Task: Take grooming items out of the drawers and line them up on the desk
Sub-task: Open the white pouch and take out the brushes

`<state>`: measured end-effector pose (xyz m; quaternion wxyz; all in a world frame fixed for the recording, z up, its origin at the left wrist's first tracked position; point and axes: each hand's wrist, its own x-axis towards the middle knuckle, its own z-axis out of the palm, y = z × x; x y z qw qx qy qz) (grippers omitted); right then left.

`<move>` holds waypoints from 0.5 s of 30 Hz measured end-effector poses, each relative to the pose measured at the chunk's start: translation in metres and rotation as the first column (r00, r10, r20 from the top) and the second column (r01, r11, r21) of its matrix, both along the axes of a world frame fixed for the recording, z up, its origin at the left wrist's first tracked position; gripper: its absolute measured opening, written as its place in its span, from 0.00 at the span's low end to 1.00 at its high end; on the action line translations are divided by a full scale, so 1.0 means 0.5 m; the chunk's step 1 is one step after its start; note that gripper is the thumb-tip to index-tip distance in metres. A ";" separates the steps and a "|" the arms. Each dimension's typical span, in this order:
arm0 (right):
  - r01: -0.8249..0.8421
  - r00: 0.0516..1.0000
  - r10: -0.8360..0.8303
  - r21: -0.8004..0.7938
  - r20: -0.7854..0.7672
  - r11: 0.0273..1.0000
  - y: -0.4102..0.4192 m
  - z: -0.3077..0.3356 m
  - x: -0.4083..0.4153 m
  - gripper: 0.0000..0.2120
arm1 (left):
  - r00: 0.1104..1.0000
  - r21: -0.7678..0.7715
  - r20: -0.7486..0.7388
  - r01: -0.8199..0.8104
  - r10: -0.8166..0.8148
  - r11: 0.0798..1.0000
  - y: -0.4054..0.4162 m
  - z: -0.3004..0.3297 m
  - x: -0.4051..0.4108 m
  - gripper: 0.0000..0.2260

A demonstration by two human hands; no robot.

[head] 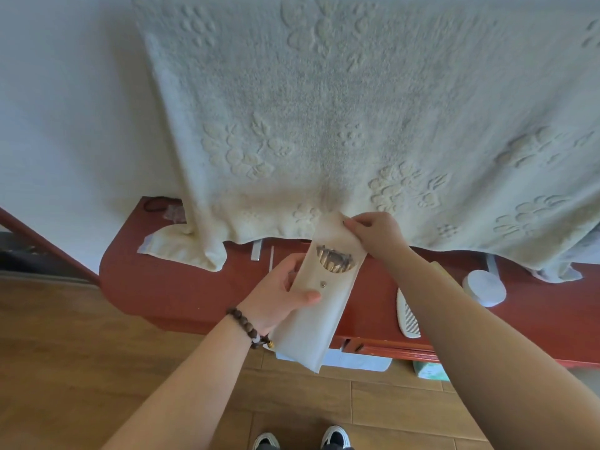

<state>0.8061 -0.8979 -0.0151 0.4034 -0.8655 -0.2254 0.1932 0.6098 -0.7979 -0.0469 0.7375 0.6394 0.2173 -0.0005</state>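
I hold a long cream fabric pouch (319, 306) above the red-brown desk (181, 287). My left hand (282, 290) grips its middle, thumb lying across the front below a metal snap. My right hand (376, 233) pinches the lifted top flap. In the pouch's open mouth shows a brown wooden item (332, 259), only partly visible. A white comb (407, 315) lies on the desk to the right, near the front edge. A round white container (483, 287) stands further right.
A large cream embossed towel (324, 125) hangs over the back of the desk and drapes onto it. A dark hair tie (159, 204) lies at the back left. An open drawer (383, 347) with pale items shows under the desk edge. Below is wood floor.
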 end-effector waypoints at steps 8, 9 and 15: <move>-0.113 0.943 0.031 0.232 0.331 0.966 -0.029 0.014 -0.058 0.10 | 0.987 0.027 -0.045 -0.153 0.155 0.988 0.011 -0.013 0.002 0.32; -0.184 0.942 0.116 0.195 0.316 0.963 -0.030 0.012 -0.071 0.08 | 0.986 0.029 -0.050 -0.160 0.161 0.987 0.010 -0.015 0.003 0.31; -0.237 0.964 0.223 0.080 0.146 0.968 -0.017 -0.013 -0.098 0.08 | 0.982 0.072 -0.076 -0.165 0.170 0.984 -0.004 -0.022 0.004 0.27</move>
